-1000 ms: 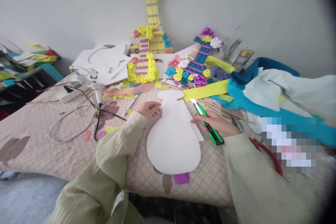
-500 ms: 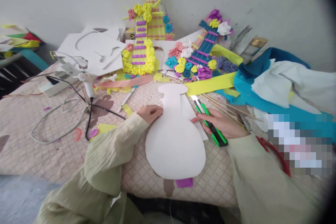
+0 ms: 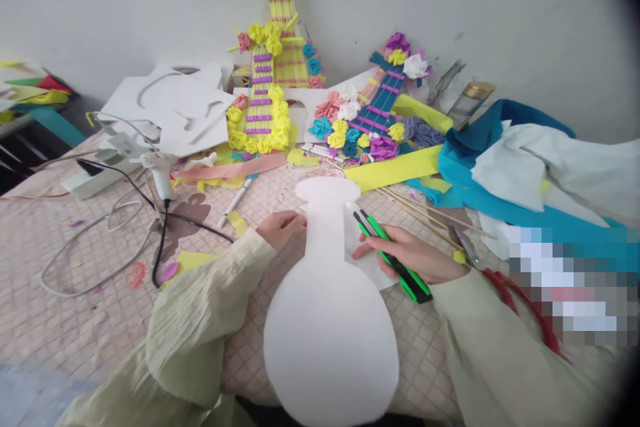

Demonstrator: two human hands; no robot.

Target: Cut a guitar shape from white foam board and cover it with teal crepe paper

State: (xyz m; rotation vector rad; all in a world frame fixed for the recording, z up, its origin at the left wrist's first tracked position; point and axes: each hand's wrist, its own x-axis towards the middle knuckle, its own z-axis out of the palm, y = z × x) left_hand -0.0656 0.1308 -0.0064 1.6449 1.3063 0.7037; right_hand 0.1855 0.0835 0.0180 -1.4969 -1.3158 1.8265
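A white guitar-shaped board cutout (image 3: 330, 340) is in front of me, its rounded body toward me and its neck pointing at the wall. My left hand (image 3: 283, 229) is closed at the left edge of the neck, its fingertips partly hidden against the board. A green and black utility knife (image 3: 395, 260) is gripped in my right hand (image 3: 413, 255), just right of the neck, with its blade end pointing up and left. Under that hand, a white offcut (image 3: 373, 268) lies partly behind the cutout.
Paper-flower guitars (image 3: 261, 97) lean on the wall at the back. A white glue gun (image 3: 161, 173) and looped cables are on the left. Thin sticks (image 3: 415, 210), red-handled scissors (image 3: 505, 290) and teal crepe paper (image 3: 530, 203) lie on the right.
The cutout's body has come nearer to me and looks larger, now covering the table's front edge. The knife's blade end has moved left and down toward the neck. My view has shifted slightly.
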